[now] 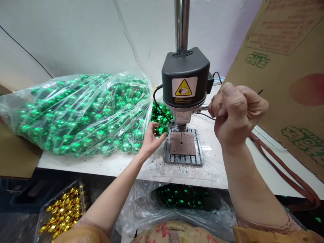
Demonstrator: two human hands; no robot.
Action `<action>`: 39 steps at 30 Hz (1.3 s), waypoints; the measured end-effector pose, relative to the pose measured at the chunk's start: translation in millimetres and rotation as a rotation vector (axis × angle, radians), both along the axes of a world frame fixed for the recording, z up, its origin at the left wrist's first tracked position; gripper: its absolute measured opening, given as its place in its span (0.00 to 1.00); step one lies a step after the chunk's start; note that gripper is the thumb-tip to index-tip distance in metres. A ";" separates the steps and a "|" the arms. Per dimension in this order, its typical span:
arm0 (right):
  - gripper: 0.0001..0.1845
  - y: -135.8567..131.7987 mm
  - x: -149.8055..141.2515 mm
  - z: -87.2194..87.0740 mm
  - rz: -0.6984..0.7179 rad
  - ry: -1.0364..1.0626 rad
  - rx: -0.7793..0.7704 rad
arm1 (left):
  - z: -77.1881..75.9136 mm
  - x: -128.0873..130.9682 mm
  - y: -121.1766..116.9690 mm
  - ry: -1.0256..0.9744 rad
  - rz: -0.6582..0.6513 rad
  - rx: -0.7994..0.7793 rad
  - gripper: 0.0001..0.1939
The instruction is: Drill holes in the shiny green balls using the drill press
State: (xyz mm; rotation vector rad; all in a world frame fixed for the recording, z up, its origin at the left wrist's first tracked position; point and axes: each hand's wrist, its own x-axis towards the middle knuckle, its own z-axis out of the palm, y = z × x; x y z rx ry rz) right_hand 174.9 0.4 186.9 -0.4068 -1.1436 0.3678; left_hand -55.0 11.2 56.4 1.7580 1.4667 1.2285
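Hard to make out: inside of the right hand (238, 109). Clenched into a fist, fingers curled in, so cannot tell what, if anything, it grips. Short dark tip shows just beside its knuckles; source hidden. Fist also covers part of the cardboard box (283, 74), which is cut off by the frame edge. Column (181, 27) of the drill press (186, 79) runs out of frame at top. Green ball (162, 130) partly covered by the left fingers; any hole in it not visible. Loose green balls (160, 113) partly hidden behind the cable and the ball. Clear bag (83, 118) of green balls blurred by creased plastic. Green pieces (182, 199) below the table (101, 166) mostly dark, count unclear.

Left hand (151, 138): forearm reaches up and inward from lower left, thumb and fingers close around the green ball, at the left edge of the drill base (183, 160), beside the pinkish plate (186, 149). Drill bit (181, 134) points down over the plate.

Right forearm rises from lower right, bent up, fist raised right of the drill head, higher than the left hand. Gold balls (64, 211) in a clear container, lower left.
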 end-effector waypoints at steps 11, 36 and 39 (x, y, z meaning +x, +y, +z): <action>0.28 -3.2 -1.2 2.4 0.018 -0.042 0.039 | -42.9 37.4 -5.2 -0.428 -0.183 -0.187 0.30; 0.30 10.4 -4.8 24.3 0.056 0.033 -0.041 | -46.5 54.0 -14.5 -0.129 -0.268 -0.041 0.28; 0.28 10.6 -2.9 26.4 0.101 0.031 -0.047 | -43.7 56.0 -18.9 -0.124 -0.306 -0.040 0.26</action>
